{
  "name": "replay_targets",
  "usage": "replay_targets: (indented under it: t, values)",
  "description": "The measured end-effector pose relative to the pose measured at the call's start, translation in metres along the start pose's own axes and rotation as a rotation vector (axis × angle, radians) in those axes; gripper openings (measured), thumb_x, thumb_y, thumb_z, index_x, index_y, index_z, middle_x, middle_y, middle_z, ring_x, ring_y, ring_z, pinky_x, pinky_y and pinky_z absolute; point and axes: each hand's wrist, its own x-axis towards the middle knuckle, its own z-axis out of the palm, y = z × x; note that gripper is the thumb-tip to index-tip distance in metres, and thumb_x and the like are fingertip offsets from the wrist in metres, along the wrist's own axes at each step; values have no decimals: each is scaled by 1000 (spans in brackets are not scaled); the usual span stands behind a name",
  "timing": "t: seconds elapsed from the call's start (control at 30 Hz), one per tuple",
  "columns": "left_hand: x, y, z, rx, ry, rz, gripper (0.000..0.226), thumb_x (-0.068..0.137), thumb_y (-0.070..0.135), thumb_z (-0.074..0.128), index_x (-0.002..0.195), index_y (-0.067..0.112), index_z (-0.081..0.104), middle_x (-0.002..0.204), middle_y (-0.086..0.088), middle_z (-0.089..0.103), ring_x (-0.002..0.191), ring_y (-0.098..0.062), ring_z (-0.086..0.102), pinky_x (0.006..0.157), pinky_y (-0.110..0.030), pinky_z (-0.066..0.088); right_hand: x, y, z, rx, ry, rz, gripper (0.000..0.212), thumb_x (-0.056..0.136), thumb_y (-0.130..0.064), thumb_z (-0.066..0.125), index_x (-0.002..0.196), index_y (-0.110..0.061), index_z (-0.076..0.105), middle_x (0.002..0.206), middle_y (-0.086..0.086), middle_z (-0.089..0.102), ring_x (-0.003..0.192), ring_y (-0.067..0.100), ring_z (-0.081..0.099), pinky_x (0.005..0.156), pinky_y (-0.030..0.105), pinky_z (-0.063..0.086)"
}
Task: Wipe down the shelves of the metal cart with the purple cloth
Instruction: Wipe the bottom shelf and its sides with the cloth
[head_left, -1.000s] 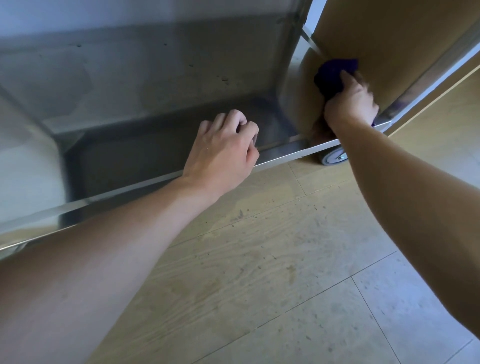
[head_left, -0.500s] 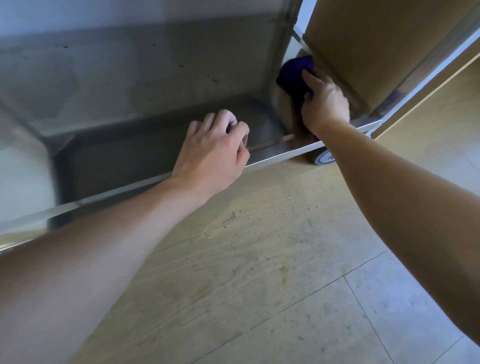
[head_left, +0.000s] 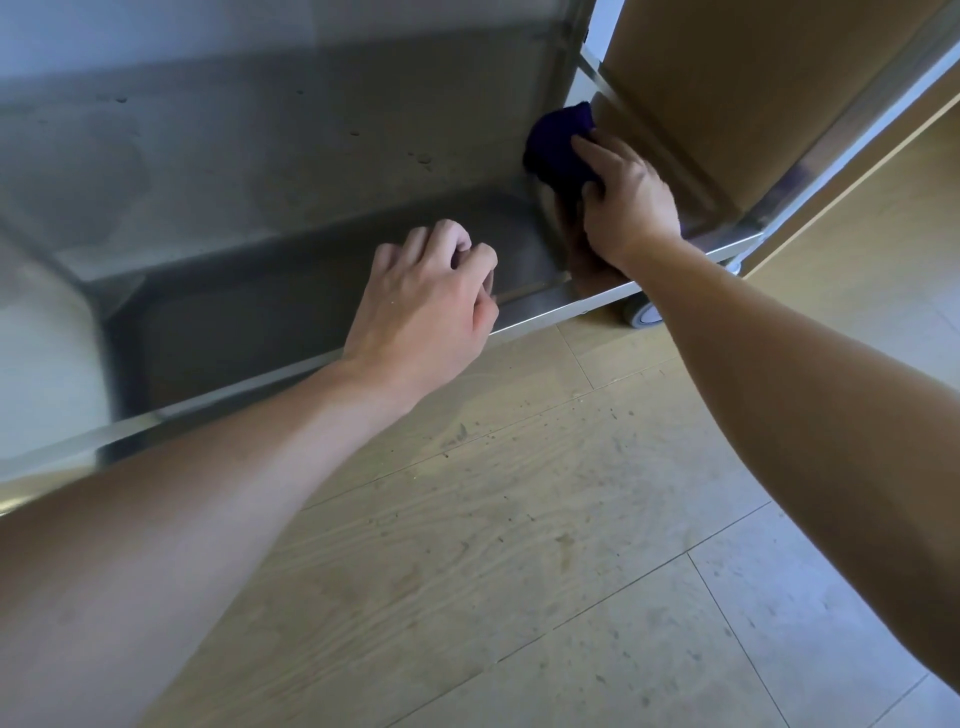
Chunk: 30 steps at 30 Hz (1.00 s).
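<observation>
Your right hand (head_left: 626, 208) has its fingers curled round the bunched dark purple cloth (head_left: 558, 143), gripping it firmly and pressing it against the right-hand end of the lower shelf of the shiny stainless-steel cart (head_left: 260, 156). The cloth sits just below the cart's upright metal corner post (head_left: 569, 41) and touches the edge of the flat brown cardboard panel (head_left: 727, 104) standing at that end. Your left hand (head_left: 426, 306) rests at the shelf's front rim, well apart from the cloth. Its fingers are curled in towards the thumb, but you cannot tell whether they clasp the rim or only lie on it. A grey caster wheel (head_left: 641, 314) shows under the right corner, on the pale wood-grain tiled floor (head_left: 519, 519)
</observation>
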Motion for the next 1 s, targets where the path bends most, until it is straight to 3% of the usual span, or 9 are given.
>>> replay_targets:
  t: [0.2,0.3,0.47,0.6,0.67,0.9,1.0]
  values:
    - [-2,0,0,-51,17,-27,16,91,24,44,96,21,59,109,1,53,98,-20,52,86,-42,45,7,-2,-2,-43,50,335,57,89,-17,48,144,-29,37,157,2,28,142,29,28,114,47,25]
    - [-2,1,0,-53,17,-24,17,91,24,46,98,21,61,109,1,53,99,-21,53,86,-42,45,15,-35,11,-4,-2,249,55,91,-22,46,144,-29,37,157,-3,26,142,26,27,112,44,26]
    - [-1,-1,1,-108,22,-57,19,87,21,48,97,20,64,108,3,55,100,-21,53,85,-42,43,16,-84,32,123,-97,-164,52,91,-15,41,140,-31,47,151,-7,39,136,22,40,109,41,37]
    - [-2,-12,-11,-301,27,-108,23,88,20,50,103,17,67,114,3,59,101,-19,58,89,-43,46,19,-80,32,120,-14,-126,48,89,-23,40,134,-30,54,141,0,51,126,28,48,103,39,42]
    - [-7,-30,-24,-249,24,-106,26,90,24,49,108,19,67,118,5,59,100,-20,60,91,-43,47,20,-78,29,93,58,-98,45,90,-34,36,129,-30,58,135,3,56,120,32,50,99,39,42]
    - [-62,-122,-60,-26,112,-228,24,89,19,48,102,20,68,114,3,63,103,-25,60,92,-48,46,18,-107,43,35,24,13,47,97,-27,33,143,-23,41,153,2,35,140,28,32,110,48,33]
    - [-66,-124,-59,-24,99,-262,23,89,17,49,103,19,67,116,3,61,107,-23,58,94,-44,43,15,-151,54,101,-76,-53,49,96,-23,38,145,-22,38,156,0,29,143,23,28,112,40,33]
